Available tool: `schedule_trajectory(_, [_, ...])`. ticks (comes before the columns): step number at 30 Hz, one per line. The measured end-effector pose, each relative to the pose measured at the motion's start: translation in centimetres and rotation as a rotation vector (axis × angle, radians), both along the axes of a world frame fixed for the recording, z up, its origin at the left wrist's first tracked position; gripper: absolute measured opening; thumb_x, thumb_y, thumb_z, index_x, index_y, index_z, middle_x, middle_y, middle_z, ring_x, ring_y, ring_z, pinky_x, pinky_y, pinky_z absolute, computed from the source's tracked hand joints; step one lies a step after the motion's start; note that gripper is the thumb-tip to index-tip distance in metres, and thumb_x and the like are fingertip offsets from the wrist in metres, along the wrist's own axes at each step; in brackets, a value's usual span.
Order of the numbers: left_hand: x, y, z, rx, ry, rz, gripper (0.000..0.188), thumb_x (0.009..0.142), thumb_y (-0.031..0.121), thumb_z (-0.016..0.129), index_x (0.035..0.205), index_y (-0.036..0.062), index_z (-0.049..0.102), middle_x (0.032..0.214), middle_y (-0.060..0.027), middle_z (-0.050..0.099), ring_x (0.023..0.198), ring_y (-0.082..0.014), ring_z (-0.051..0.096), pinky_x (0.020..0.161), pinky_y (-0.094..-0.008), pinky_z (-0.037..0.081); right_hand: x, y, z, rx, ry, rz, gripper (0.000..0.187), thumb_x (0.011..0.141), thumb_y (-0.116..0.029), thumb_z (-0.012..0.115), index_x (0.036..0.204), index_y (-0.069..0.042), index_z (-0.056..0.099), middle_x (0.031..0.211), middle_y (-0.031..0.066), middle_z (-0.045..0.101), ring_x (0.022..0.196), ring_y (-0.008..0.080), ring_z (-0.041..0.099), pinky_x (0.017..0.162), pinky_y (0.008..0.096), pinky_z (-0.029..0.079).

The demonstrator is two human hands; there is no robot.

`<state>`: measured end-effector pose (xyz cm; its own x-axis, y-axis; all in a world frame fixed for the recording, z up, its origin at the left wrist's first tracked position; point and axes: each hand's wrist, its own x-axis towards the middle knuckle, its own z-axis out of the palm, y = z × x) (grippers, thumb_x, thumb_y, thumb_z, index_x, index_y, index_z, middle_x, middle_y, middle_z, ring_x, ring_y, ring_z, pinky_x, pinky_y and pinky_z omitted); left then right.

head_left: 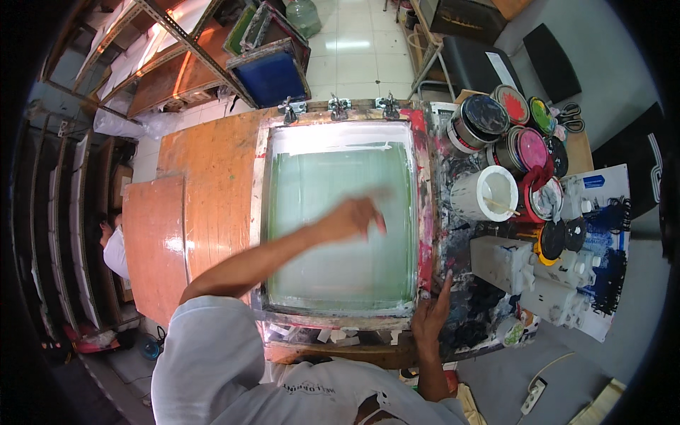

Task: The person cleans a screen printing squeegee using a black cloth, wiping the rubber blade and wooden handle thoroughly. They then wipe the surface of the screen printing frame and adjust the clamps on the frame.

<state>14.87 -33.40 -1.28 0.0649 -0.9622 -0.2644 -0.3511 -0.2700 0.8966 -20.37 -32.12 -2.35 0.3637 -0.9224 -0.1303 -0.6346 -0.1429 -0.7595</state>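
Observation:
A screen-printing frame (423,241) with a pale green mesh (319,170) lies in front of me, and a band of white ink (340,138) runs along its far end. Over the middle of the mesh my left hand (356,215) reaches across with fingers apart and partly blurred; nothing shows in it. I cannot tell whether it touches the mesh. At the near right corner of the frame my right hand (429,319) rests by the edge, fingers stretched forward, no object visible in it. Metal clamps (338,108) stand along the frame's far edge.
To the right, an ink-stained surface carries a white bucket (496,193) with a stick, several ink cans (484,115), scissors (571,118) and grey-white jerrycans (501,263). A wooden board (154,244) lies left. Shelving and a blue screen (271,74) stand beyond; another person's sleeve (115,251) shows far left.

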Motion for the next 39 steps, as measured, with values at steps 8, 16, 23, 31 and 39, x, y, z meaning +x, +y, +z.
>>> schedule_trajectory(8, [2.5,-7.8,1.4,-0.559,-0.715,-0.021,0.037,0.094,0.011,0.057,0.131,0.0053,0.061,0.118,-0.016,0.068,0.1,-0.0282,0.068,0.083,-0.0403,0.055,-0.9,-0.1,-1.7,-0.17,0.022,0.063,0.072,0.084,0.007,0.045,0.154,0.008,0.027,0.132,0.0301,0.056,0.11,0.0329,0.062,0.096,0.0369,0.047])
schedule_trajectory(16, [13.3,-20.8,0.0,-0.514,-1.256,-0.572,0.045,0.096,0.02,0.057,0.138,0.0051,0.052,0.136,-0.0114,0.059,0.123,-0.0273,0.056,0.099,-0.0368,0.053,-0.3,-0.8,-1.1,-0.023,-0.071,0.064,0.066,0.089,0.003,0.045,0.153,0.009,0.028,0.131,0.0316,0.056,0.114,0.0393,0.062,0.1,0.0404,0.047])
schedule_trajectory(23, [13.8,-22.2,-1.3,-0.541,-1.189,-0.733,0.062,0.086,0.011,0.061,0.144,0.0007,0.042,0.114,-0.0134,0.063,0.108,-0.0298,0.062,0.096,-0.0387,0.054,-0.9,-0.5,-1.6,-0.044,0.005,0.09,0.063,0.094,-0.009,0.049,0.15,0.012,0.03,0.132,0.0346,0.055,0.119,0.0438,0.06,0.102,0.044,0.046])
schedule_trajectory(31, [13.7,-22.3,-2.2,-0.57,-1.286,-0.737,0.028,0.09,0.019,0.062,0.11,0.0,0.057,0.102,-0.0116,0.061,0.085,-0.0267,0.066,0.08,-0.0392,0.057,-0.4,-0.5,-0.4,-0.024,-0.021,0.075,0.064,0.095,-0.013,0.049,0.15,0.012,0.03,0.129,0.0333,0.058,0.116,0.0419,0.062,0.101,0.0436,0.047])
schedule_trajectory(39, [13.6,-22.5,-1.8,-0.557,-1.319,-0.767,0.024,0.096,0.022,0.057,0.108,0.0007,0.059,0.102,-0.0115,0.06,0.079,-0.0277,0.068,0.069,-0.0391,0.058,0.0,-0.8,0.3,-0.049,-0.069,0.054,0.064,0.093,-0.007,0.045,0.152,0.009,0.029,0.129,0.0311,0.058,0.113,0.0392,0.062,0.101,0.0425,0.047])
